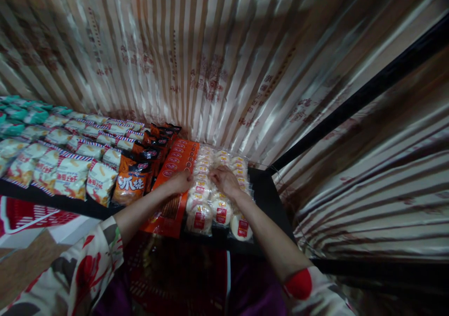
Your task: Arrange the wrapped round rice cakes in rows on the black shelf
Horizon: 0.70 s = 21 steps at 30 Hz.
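Round white cakes in clear wrappers with red labels (199, 218) lie in overlapping rows on a dark shelf. My left hand (181, 182) is closed at the left edge of these rows, over the right side of a flat orange bag (171, 208). What its fingers pinch is hidden in the dim light. Among the middle and right rows, my right hand (225, 181) has its fingers curled down onto a wrapped round cake (221, 211) row. Its fingertips press together on the clear wrapping.
Left of the orange bag stand black-and-orange snack bags (130, 180), then rows of white snack bags (72, 173) and green packs (35, 115). A striped curtain (210, 72) hangs behind. A black pole (351, 100) slants at right. Red baskets (38, 215) sit below the shelf (271, 203).
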Each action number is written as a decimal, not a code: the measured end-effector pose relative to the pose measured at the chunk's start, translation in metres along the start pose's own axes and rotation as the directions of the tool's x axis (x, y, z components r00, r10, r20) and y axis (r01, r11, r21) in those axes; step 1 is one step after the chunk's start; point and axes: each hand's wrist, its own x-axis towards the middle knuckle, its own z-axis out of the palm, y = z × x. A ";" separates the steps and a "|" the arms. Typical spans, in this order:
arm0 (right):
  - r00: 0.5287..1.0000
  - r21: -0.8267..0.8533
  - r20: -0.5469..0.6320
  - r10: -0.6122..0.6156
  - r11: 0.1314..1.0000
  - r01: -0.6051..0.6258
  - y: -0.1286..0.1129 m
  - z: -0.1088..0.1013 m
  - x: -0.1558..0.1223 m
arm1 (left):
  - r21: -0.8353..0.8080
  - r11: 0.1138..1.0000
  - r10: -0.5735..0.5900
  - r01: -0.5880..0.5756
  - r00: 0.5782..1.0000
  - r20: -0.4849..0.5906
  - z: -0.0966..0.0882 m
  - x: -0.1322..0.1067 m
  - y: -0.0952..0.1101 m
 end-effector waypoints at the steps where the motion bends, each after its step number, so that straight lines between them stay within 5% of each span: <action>1: 1.000 -0.002 -0.005 0.001 1.000 -0.001 0.000 0.001 0.000 | 0.003 1.000 0.004 -0.004 1.000 0.029 0.000 -0.002 0.001; 21: 0.995 0.060 -0.094 0.017 0.998 -0.011 -0.001 -0.001 -0.007 | 0.022 0.999 -0.032 0.034 0.996 -0.080 0.014 -0.003 0.003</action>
